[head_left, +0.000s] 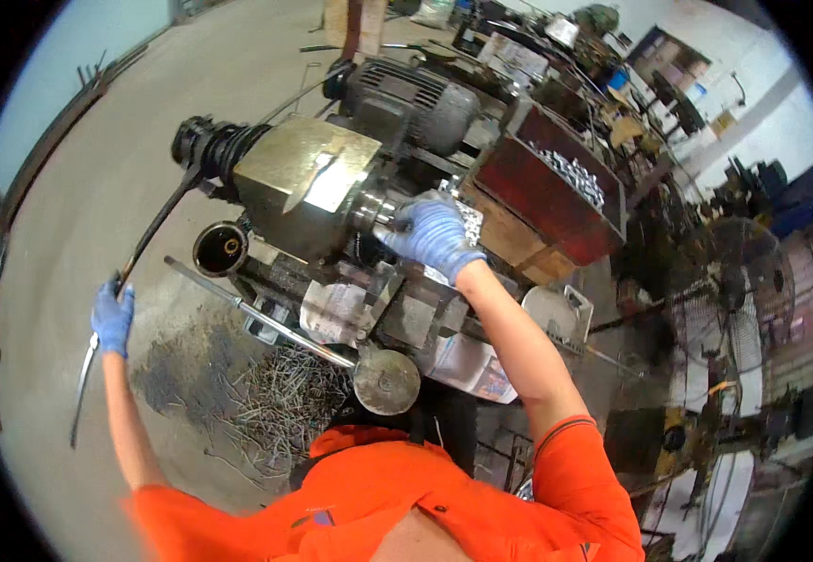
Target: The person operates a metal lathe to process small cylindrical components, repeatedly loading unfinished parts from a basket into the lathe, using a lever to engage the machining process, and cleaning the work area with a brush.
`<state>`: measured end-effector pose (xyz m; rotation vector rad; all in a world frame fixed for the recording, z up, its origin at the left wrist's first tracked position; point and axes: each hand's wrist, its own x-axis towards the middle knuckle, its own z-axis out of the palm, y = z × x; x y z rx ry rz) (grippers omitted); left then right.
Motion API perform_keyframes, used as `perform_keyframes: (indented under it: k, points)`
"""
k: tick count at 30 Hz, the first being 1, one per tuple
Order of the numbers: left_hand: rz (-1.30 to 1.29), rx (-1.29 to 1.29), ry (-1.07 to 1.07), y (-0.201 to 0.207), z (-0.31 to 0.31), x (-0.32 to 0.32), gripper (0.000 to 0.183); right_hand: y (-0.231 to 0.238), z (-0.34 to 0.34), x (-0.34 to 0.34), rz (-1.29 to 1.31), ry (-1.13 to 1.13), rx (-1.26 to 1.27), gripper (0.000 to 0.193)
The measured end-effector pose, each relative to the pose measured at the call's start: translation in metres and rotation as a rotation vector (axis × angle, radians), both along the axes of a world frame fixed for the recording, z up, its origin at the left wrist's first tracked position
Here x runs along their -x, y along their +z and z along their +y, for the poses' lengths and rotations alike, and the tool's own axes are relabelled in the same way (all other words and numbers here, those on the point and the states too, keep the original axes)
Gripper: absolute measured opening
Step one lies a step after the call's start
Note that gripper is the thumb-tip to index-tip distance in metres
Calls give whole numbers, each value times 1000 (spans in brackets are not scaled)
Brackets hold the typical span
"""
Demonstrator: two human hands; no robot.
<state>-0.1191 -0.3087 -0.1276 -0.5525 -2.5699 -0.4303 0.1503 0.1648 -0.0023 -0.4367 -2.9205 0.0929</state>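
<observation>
Well, from where I stand, the left hand (113, 314), in a blue glove, is wrapped around a long dark lever (161, 220) well out to the person's left. The lever slants up and rightward from that grip to the black ribbed end (219, 155) of the machine, and its lower length sticks out past the glove toward the floor. The right hand (433, 232), gloved too, is up at the bright metal spindle (369, 211), fingers bent toward its front; whether they close on some small part there, I can't tell. So the spindle sits just left of the right hand, the brassy housing (308, 173) between it and the lever's upper end. Beyond the right hand, a dark red bin (547, 197) holds shiny small pieces (570, 173). Thin metal shavings (275, 403) lie heaped below the machine.
</observation>
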Motion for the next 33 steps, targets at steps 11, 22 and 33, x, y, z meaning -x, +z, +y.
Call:
perform_keyframes:
  k: [11,22,33]
  points:
    - [-497,531,-360,-214,166,-93,33,0,45,-237,374,-303,87,24]
    - [-662,803,-173,-165,119,-23,39,-84,150,-437,9,-854,3,51]
    - [-472,-251,-308,12,133,-79,25,-147,223,-528,-418,-1179,13,55]
